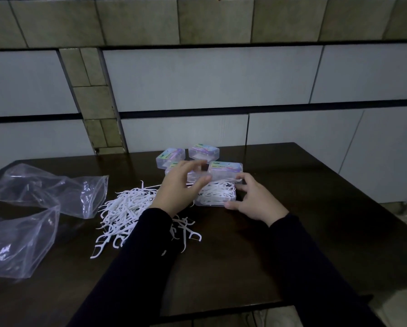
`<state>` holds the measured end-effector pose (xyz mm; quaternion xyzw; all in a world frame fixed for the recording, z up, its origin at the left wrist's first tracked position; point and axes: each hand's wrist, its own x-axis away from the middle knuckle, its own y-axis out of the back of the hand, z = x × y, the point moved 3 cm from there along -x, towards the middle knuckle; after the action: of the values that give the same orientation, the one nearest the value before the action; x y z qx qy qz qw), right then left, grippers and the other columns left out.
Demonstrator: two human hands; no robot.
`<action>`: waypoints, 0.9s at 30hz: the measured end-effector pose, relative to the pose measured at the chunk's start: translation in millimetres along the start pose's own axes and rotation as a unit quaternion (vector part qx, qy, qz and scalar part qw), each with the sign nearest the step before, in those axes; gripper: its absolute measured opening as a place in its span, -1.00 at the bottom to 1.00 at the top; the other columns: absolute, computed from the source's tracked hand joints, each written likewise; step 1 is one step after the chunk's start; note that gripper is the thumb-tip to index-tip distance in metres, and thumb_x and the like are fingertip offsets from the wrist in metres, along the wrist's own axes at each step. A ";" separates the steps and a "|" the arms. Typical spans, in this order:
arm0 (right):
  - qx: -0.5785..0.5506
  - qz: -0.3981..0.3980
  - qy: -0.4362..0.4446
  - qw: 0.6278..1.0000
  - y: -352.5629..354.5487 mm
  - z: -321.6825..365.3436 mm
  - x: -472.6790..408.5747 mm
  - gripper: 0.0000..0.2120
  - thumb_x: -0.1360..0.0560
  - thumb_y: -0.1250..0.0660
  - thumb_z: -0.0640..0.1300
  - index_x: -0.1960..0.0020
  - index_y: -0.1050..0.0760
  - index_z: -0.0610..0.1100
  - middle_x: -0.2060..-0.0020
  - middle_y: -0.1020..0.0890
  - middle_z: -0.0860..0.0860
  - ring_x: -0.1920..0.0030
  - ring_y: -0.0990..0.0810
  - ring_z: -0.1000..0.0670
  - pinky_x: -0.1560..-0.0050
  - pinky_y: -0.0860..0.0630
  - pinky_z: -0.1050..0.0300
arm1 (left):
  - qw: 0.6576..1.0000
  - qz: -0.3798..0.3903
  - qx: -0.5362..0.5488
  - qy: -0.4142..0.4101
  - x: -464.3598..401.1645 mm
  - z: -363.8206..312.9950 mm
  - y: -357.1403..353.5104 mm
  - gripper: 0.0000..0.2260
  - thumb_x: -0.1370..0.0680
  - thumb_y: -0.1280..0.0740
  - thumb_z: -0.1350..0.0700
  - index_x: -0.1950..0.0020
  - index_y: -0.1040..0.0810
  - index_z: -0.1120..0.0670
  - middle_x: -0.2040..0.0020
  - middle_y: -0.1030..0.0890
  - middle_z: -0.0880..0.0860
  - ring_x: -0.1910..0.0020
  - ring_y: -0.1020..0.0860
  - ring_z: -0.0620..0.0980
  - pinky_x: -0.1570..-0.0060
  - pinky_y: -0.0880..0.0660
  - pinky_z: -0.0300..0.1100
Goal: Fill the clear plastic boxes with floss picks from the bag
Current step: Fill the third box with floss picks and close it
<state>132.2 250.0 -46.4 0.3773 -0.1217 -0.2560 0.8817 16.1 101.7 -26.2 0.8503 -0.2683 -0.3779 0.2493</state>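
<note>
Clear open box [215,195], full of picks, sits on the table [292,208]; our right hand [256,201] grips its near-right corner, left hand [182,185] hovers loosely curled above it. Loose picks [127,208] and bag [51,192] lie left of it, shut boxes [203,152] behind.

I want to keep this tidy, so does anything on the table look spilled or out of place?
Yes. A loose heap of floss picks lies straight on the dark table, outside any box, with a few strays scattered toward the near edge. The open clear box between the hands is already heaped with picks.
</note>
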 end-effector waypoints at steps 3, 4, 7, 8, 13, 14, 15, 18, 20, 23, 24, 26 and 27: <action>0.001 0.001 0.007 1.000 0.5 -0.2 1.5 -0.42 -0.38 -0.51 0.02 -0.21 -0.22 0.19 -0.37 -0.45 0.11 -0.21 -0.50 0.00 -0.31 -0.37 -0.16 | 0.999 0.019 -0.010 -0.030 8.3 3.8 4.0 -0.91 -0.48 -0.43 0.00 0.02 -0.66 -0.11 0.07 -0.57 -0.19 0.03 -0.48 -0.32 0.07 -0.37 -0.39; 0.001 0.001 0.007 1.000 0.8 -0.9 1.9 -0.43 -0.38 -0.51 0.02 -0.21 -0.23 0.18 -0.37 -0.45 0.11 -0.20 -0.50 0.00 -0.31 -0.37 -0.16 | 0.999 0.029 -0.016 -0.036 10.9 4.6 3.2 -0.92 -0.47 -0.44 0.00 0.05 -0.67 -0.09 0.07 -0.58 -0.18 0.02 -0.50 -0.27 0.03 -0.41 -0.35; 0.010 0.000 0.007 1.000 0.7 -1.1 2.2 -0.41 -0.39 -0.50 0.03 -0.28 -0.24 0.13 -0.37 -0.45 0.10 -0.22 -0.49 0.00 -0.30 -0.37 -0.14 | 0.998 0.035 -0.028 -0.037 15.4 7.7 -0.9 -0.87 -0.44 -0.48 -0.01 0.03 -0.68 -0.07 0.05 -0.57 -0.14 0.04 -0.52 -0.20 0.01 -0.49 -0.21; 0.013 -0.001 0.007 1.000 0.4 -0.4 2.6 -0.41 -0.39 -0.49 0.04 -0.29 -0.24 0.12 -0.37 -0.45 0.10 -0.22 -0.49 0.00 -0.30 -0.37 -0.13 | 0.998 0.030 -0.035 -0.038 16.2 7.7 -2.2 -0.85 -0.43 -0.48 0.00 0.02 -0.68 -0.08 0.05 -0.56 -0.13 0.06 -0.51 -0.19 0.02 -0.49 -0.19; 0.046 -0.001 -0.010 0.999 -1.2 3.1 4.5 -0.36 -0.44 -0.45 0.05 -0.39 -0.20 0.06 -0.40 -0.41 0.09 -0.34 -0.41 0.00 -0.38 -0.29 -0.16 | 0.992 0.017 -0.109 -0.058 17.4 -0.1 -11.6 -0.81 -0.43 -0.48 0.04 -0.04 -0.68 -0.05 0.05 -0.52 -0.12 0.04 -0.41 -0.18 0.00 -0.43 -0.25; 0.053 -0.004 -0.013 0.998 -1.0 3.6 4.8 -0.37 -0.44 -0.44 0.05 -0.40 -0.20 0.05 -0.40 -0.41 0.09 -0.37 -0.39 0.00 -0.39 -0.25 -0.15 | 0.991 0.018 -0.118 -0.064 17.3 -1.8 -12.9 -0.83 -0.44 -0.48 0.05 -0.02 -0.69 -0.03 0.01 -0.54 -0.11 -0.02 -0.42 -0.18 -0.05 -0.42 -0.25; 0.058 -0.007 -0.013 0.998 -0.9 4.0 5.0 -0.37 -0.45 -0.44 0.05 -0.40 -0.20 0.05 -0.40 -0.40 0.09 -0.39 -0.37 0.01 -0.40 -0.23 -0.14 | 0.990 0.022 -0.125 -0.068 17.0 -3.8 -13.7 -0.85 -0.45 -0.47 0.06 -0.01 -0.69 -0.02 -0.04 -0.57 -0.11 -0.07 -0.44 -0.17 -0.11 -0.43 -0.23; 0.065 -0.011 -0.012 0.998 -0.9 4.8 5.8 -0.38 -0.46 -0.43 0.05 -0.40 -0.20 0.05 -0.40 -0.40 0.09 -0.40 -0.35 0.01 -0.39 -0.19 -0.12 | 0.985 0.046 -0.155 -0.059 16.4 -9.1 -15.9 -0.85 -0.49 -0.42 0.05 -0.05 -0.65 -0.03 -0.18 -0.60 -0.12 -0.18 -0.49 -0.12 -0.21 -0.41 -0.20; 0.069 -0.010 -0.012 0.998 -0.7 4.8 5.7 -0.39 -0.46 -0.42 0.06 -0.40 -0.20 0.05 -0.40 -0.40 0.09 -0.40 -0.36 0.01 -0.38 -0.19 -0.11 | 0.974 0.052 -0.203 -0.081 17.9 -15.1 -18.0 -0.79 -0.52 -0.37 0.05 -0.14 -0.62 -0.06 -0.19 -0.60 -0.11 -0.17 -0.52 -0.09 -0.17 -0.40 -0.19; 0.077 -0.010 -0.010 0.997 -0.1 5.3 5.2 -0.38 -0.46 -0.42 0.09 -0.41 -0.20 0.04 -0.40 -0.40 0.09 -0.39 -0.36 0.01 -0.36 -0.21 -0.11 | 0.965 0.036 -0.226 -0.130 20.3 -24.7 -21.7 -0.76 -0.53 -0.35 0.01 -0.18 -0.62 -0.06 -0.16 -0.62 -0.04 -0.10 -0.56 -0.01 -0.09 -0.46 -0.12; 0.078 -0.010 -0.010 0.997 -0.6 5.6 5.3 -0.37 -0.46 -0.42 0.10 -0.40 -0.20 0.04 -0.40 -0.40 0.09 -0.39 -0.36 0.01 -0.35 -0.21 -0.11 | 0.965 0.035 -0.229 -0.125 20.8 -26.0 -22.2 -0.76 -0.54 -0.34 -0.02 -0.18 -0.63 -0.06 -0.16 -0.61 -0.05 -0.09 -0.54 -0.01 -0.06 -0.44 -0.14; 0.078 -0.009 -0.007 0.997 -1.2 5.8 5.4 -0.38 -0.45 -0.42 0.10 -0.40 -0.20 0.04 -0.40 -0.40 0.09 -0.39 -0.36 0.02 -0.35 -0.22 -0.10 | 0.966 0.044 -0.236 -0.099 20.1 -24.9 -23.8 -0.76 -0.57 -0.29 -0.02 -0.21 -0.60 -0.08 -0.19 -0.57 -0.07 -0.11 -0.47 -0.02 -0.05 -0.36 -0.21; 0.079 -0.009 -0.007 0.997 -1.0 5.2 5.6 -0.38 -0.45 -0.42 0.10 -0.39 -0.20 0.04 -0.40 -0.40 0.09 -0.39 -0.36 0.02 -0.35 -0.21 -0.10 | 0.964 0.050 -0.243 -0.094 19.2 -24.7 -25.2 -0.76 -0.58 -0.27 -0.01 -0.22 -0.59 -0.08 -0.21 -0.54 -0.08 -0.11 -0.44 -0.03 -0.05 -0.35 -0.22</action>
<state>134.5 243.3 -43.5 0.4451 -0.1439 -0.2562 0.8459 53.0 113.3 -37.2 0.7106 -0.2329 -0.4968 0.4404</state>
